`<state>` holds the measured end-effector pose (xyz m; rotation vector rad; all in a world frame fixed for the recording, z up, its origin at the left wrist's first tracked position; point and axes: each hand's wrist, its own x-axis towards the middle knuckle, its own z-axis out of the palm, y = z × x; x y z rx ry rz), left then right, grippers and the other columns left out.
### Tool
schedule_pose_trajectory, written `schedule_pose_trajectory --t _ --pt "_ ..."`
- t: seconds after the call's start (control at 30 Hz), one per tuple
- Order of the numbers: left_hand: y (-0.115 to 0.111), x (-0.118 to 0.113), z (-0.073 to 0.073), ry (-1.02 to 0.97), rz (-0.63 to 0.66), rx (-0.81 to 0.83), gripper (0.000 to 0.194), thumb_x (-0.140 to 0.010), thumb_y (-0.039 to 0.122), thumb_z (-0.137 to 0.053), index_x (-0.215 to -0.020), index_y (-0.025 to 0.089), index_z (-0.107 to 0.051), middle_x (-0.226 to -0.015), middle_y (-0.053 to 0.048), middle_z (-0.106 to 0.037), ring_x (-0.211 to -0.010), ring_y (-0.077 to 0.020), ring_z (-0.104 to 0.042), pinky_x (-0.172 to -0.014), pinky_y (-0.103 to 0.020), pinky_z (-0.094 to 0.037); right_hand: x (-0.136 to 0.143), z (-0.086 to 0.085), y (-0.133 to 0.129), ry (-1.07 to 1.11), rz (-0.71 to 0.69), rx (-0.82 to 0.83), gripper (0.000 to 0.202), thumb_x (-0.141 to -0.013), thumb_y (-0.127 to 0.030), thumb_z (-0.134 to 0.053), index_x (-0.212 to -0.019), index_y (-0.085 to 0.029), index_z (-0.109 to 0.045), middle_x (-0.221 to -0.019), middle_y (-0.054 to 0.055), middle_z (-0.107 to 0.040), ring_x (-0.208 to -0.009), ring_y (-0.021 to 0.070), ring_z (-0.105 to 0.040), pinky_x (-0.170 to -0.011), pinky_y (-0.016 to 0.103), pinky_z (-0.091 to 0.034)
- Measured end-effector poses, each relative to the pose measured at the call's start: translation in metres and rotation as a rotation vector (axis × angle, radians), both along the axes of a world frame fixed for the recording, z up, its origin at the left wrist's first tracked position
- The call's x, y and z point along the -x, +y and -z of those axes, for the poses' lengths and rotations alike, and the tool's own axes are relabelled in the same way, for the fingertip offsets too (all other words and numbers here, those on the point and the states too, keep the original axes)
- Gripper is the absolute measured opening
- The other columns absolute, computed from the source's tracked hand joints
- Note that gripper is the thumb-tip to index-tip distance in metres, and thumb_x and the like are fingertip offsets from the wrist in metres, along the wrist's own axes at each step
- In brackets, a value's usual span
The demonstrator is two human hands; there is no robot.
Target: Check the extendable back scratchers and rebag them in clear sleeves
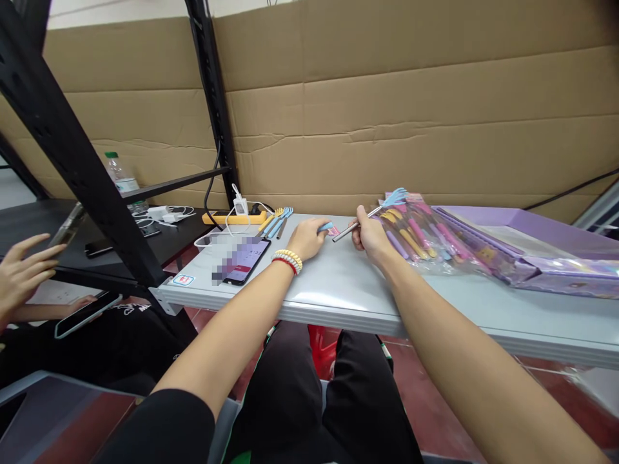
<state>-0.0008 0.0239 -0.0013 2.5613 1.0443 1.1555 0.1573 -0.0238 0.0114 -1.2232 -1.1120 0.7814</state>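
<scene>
My right hand (371,235) is closed around the metal rod of a back scratcher (344,232), whose light blue claw points up and to the right. The rod's bare lower end sticks out toward my left hand (308,238). That hand, with a braided bracelet at its wrist, is closed on a light blue handle (325,227); most of the handle is hidden by the fingers. Just beyond it lies a small pink piece (333,231). Several yellow and blue back scratchers (278,222) lie left of my left hand. Bagged back scratchers (420,232) in mixed colours are right of my right hand.
A phone (244,261) lies on the grey table (338,293), near a yellow power strip (235,219) with a white charger. At right stands a purple box (512,258). A black rack post (87,148) rises at left; beyond it a person's hand (24,270) shows.
</scene>
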Motion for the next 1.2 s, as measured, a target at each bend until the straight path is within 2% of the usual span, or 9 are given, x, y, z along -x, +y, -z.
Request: schedule_pose_trajectory --t 0.07,0.2,0.33,0.43,0.6,1.0,1.2 --pt "0.002 0.000 0.002 0.036 0.013 -0.004 0.028 -0.086 0.020 -0.054 -0.109 0.021 -0.068 -0.111 -0.006 -0.070 -0.103 -0.0195 -0.061 -0.094 -0.029 -0.044 0.000 -0.003 -0.003 0.042 -0.003 -0.044 0.051 -0.083 -0.065 -0.049 -0.059 -0.019 -0.048 -0.030 -0.006 -0.035 -0.025 0.0068 -0.027 -0.030 0.021 -0.021" --pt "0.003 0.003 0.003 0.081 0.060 0.033 0.029 -0.088 0.027 -0.051 -0.110 0.025 -0.070 -0.110 -0.003 -0.071 -0.100 -0.0194 -0.063 -0.091 -0.029 -0.046 0.001 -0.010 -0.009 0.157 0.048 -0.062 0.042 -0.085 -0.053 -0.054 -0.063 -0.018 -0.049 -0.034 -0.005 -0.040 -0.027 0.0063 -0.032 -0.031 0.019 -0.022" --pt "0.005 0.006 0.004 0.108 0.053 0.076 0.032 -0.088 0.030 -0.051 -0.114 0.026 -0.069 -0.113 -0.003 -0.070 -0.103 -0.0201 -0.063 -0.092 -0.028 -0.046 0.000 -0.014 -0.010 0.236 0.132 -0.042 0.048 -0.089 -0.057 -0.044 -0.063 -0.018 -0.050 -0.033 -0.005 -0.041 -0.026 0.0063 -0.032 -0.030 0.019 -0.023" --pt "0.006 0.006 0.005 0.117 0.074 0.090 0.034 -0.088 0.032 -0.052 -0.117 0.027 -0.067 -0.119 -0.002 -0.068 -0.108 -0.0199 -0.062 -0.096 -0.028 -0.045 -0.001 -0.014 -0.011 0.272 0.117 -0.024 0.055 -0.089 -0.064 -0.036 -0.064 -0.018 -0.051 -0.034 -0.003 -0.043 -0.026 0.0069 -0.034 -0.029 0.019 -0.023" --pt "0.007 0.006 0.005 0.154 0.088 0.111 0.037 -0.088 0.033 -0.052 -0.122 0.025 -0.065 -0.122 -0.004 -0.066 -0.112 -0.0204 -0.060 -0.098 -0.030 -0.044 0.000 -0.013 -0.010 0.218 0.018 -0.011 0.057 -0.087 -0.067 -0.035 -0.066 -0.017 -0.052 -0.038 -0.001 -0.048 -0.027 0.0079 -0.039 -0.030 0.019 -0.024" --pt "0.002 0.010 0.001 0.201 0.080 0.092 0.038 -0.087 0.033 -0.052 -0.122 0.023 -0.064 -0.115 -0.006 -0.069 -0.104 -0.0207 -0.063 -0.094 -0.030 -0.045 -0.002 -0.004 -0.003 0.046 0.034 -0.061 0.060 -0.082 -0.073 -0.038 -0.066 -0.017 -0.054 -0.039 -0.001 -0.048 -0.029 0.0075 -0.040 -0.033 0.020 -0.026" --pt "0.004 0.012 0.002 0.202 0.091 0.088 0.040 -0.087 0.032 -0.053 -0.124 0.024 -0.063 -0.108 -0.006 -0.072 -0.096 -0.0201 -0.065 -0.090 -0.029 -0.046 0.000 -0.007 -0.006 0.090 0.051 -0.100 0.060 -0.081 -0.073 -0.038 -0.065 -0.018 -0.053 -0.039 -0.001 -0.048 -0.029 0.0076 -0.039 -0.032 0.020 -0.025"
